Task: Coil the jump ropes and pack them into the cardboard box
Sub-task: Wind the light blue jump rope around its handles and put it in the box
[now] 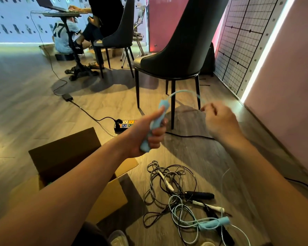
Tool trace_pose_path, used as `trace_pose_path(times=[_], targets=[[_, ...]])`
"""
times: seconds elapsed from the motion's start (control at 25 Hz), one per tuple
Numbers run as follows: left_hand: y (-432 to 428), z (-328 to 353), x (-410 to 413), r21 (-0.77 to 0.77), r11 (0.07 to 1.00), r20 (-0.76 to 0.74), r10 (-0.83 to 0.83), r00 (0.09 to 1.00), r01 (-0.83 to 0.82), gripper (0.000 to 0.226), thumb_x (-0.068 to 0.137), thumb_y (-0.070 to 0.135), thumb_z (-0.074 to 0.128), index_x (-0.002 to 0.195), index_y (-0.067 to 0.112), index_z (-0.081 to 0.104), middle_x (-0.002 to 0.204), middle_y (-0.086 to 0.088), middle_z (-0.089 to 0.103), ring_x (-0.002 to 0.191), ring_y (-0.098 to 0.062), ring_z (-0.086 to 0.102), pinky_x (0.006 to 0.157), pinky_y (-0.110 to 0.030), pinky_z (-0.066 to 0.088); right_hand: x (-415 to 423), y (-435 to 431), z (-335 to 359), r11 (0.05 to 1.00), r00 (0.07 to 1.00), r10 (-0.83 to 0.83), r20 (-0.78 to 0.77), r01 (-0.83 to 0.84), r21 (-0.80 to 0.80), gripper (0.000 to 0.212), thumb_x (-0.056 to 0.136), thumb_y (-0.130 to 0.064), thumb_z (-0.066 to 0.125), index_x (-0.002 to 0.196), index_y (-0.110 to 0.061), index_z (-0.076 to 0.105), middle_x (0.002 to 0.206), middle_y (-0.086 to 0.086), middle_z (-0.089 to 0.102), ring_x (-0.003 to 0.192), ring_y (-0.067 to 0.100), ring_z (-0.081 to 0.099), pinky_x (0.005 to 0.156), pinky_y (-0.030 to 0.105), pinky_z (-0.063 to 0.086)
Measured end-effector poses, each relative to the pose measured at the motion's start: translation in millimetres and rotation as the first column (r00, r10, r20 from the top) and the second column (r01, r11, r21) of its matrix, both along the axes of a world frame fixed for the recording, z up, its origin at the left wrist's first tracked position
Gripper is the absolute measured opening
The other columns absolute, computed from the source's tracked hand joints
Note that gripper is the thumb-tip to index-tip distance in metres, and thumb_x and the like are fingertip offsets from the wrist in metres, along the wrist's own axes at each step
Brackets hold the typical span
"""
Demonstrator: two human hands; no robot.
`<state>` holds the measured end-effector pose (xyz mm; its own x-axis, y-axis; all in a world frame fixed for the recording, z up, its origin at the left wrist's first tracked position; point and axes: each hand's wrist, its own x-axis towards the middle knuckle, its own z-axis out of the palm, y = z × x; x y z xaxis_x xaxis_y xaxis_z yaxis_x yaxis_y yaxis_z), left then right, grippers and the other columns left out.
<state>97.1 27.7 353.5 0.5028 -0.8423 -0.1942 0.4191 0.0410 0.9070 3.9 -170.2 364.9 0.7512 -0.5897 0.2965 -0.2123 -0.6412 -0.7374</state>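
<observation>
- The left hand [146, 134] reaches forward on a nearly straight arm, raised above the floor, between the cardboard box [66, 153] and the chair [181, 50].
- Its grip is wrapped around a light blue handle [155, 125]: fingers curled round the front, thumb lying up along the side. The handle stands tilted, top end leaning away to the right.
- From the handle's top I see a pale blue cord [183, 92] arc up and across to the right hand [219, 119].
- The right hand sits at about the same height, well apart from the left, with its back towards me and the wrist bent. It is motion-blurred; as far as I can make out, its grip is pressed together, thumb and fingertips pinching the cord.
- The box stands open on the floor at lower left, flaps spread, partly hidden under the left forearm.
- The rope pile [176, 192] lies tangled on the floor below the hands, just right of the box; it includes a black handle [201, 195], a white handle [208, 206] and a second blue handle [213, 222].
</observation>
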Motion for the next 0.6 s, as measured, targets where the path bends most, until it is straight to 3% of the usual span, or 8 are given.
trace_pose_path(times=[0.04,0.12,0.16,0.24,0.32,0.4,0.48,0.6], targets=[[1.1,5.3,1.5,-0.179,0.984,-0.172,-0.006,0.985,-0.025,0.036,0.101,0.048,0.045,0.082,0.017,0.051,0.055,0.008,0.035,0.039,-0.004,0.033,0.037,-0.017,0.030,-0.7,2.1,-5.1,0.990,0.971,0.143,-0.194,-0.139,0.030,0.027,0.107,-0.030,0.040,0.093,-0.024,0.063,0.077,-0.008,0.055,0.066,0.007,0.050,0.057,0.020,0.038],[0.5,10.9,4.0,-0.411,0.894,-0.378,0.013,0.926,-0.180,0.029,0.100,0.042,0.047,0.087,0.017,0.050,0.060,0.007,0.038,0.043,-0.004,0.038,0.042,-0.016,0.036,-3.9,11.4,-12.7,0.912,0.774,0.410,-0.482,-0.353,0.208,0.031,0.107,-0.038,0.039,0.094,-0.025,0.065,0.072,-0.003,0.053,0.061,0.010,0.049,0.057,0.023,0.042],[-1.0,11.8,4.9,-0.462,0.842,-0.431,0.061,0.900,-0.278,0.025,0.100,0.040,0.049,0.091,0.016,0.050,0.064,0.006,0.041,0.049,-0.005,0.042,0.048,-0.018,0.042,-4.9,16.3,-14.4,0.873,0.685,0.488,-0.542,-0.399,0.282,0.034,0.107,-0.041,0.038,0.098,-0.023,0.065,0.069,-0.001,0.051,0.057,0.011,0.048,0.056,0.023,0.043],[-2.8,9.1,10.3,-0.488,0.738,-0.493,0.208,0.845,-0.466,0.024,0.101,0.038,0.049,0.095,0.014,0.048,0.072,0.002,0.046,0.061,-0.009,0.049,0.066,-0.026,0.050,-6.7,23.5,-12.8,0.845,0.632,0.531,-0.564,-0.440,0.303,0.038,0.105,-0.045,0.038,0.099,-0.020,0.066,0.064,0.000,0.049,0.052,0.011,0.048,0.056,0.024,0.045],[1.1,6.8,22.6,-0.458,0.626,-0.541,0.367,0.756,-0.631,0.026,0.102,0.038,0.050,0.098,0.012,0.047,0.073,0.000,0.050,0.068,-0.012,0.054,0.078,-0.034,0.052,-9.2,22.3,-7.9,0.841,0.633,0.535,-0.559,-0.464,0.279,0.039,0.103,-0.047,0.043,0.095,-0.019,0.068,0.064,-0.001,0.050,0.053,0.011,0.050,0.056,0.023,0.046],[11.6,3.3,39.9,-0.400,0.510,-0.566,0.516,0.643,-0.762,0.026,0.100,0.036,0.055,0.110,0.014,0.047,0.076,0.000,0.053,0.068,-0.013,0.059,0.079,-0.040,0.054,-13.6,16.7,-3.0,0.821,0.635,0.563,-0.529,-0.507,0.263,0.039,0.096,-0.052,0.052,0.089,-0.018,0.070,0.063,-0.004,0.053,0.056,0.011,0.050,0.054,0.022,0.045],[23.7,-3.8,53.6,-0.367,0.446,-0.512,0.636,0.578,-0.816,0.018,0.100,0.028,0.056,0.114,0.021,0.048,0.078,0.000,0.053,0.069,-0.013,0.059,0.078,-0.041,0.055,-15.9,9.7,0.8,0.813,0.738,0.581,-0.342,-0.540,0.217,0.042,0.085,-0.059,0.059,0.082,-0.019,0.072,0.060,-0.007,0.053,0.055,0.012,0.046,0.051,0.020,0.041],[27.1,-14.1,49.4,-0.332,0.628,-0.122,0.711,0.692,-0.704,0.006,0.103,0.022,0.051,0.108,0.022,0.048,0.072,0.002,0.050,0.065,-0.011,0.054,0.079,-0.035,0.055,-15.2,6.5,8.1,0.883,0.883,0.468,0.033,-0.469,0.025,0.030,0.082,-0.051,0.070,0.080,-0.021,0.076,0.055,-0.011,0.055,0.050,0.003,0.045,0.050,0.016,0.037]])
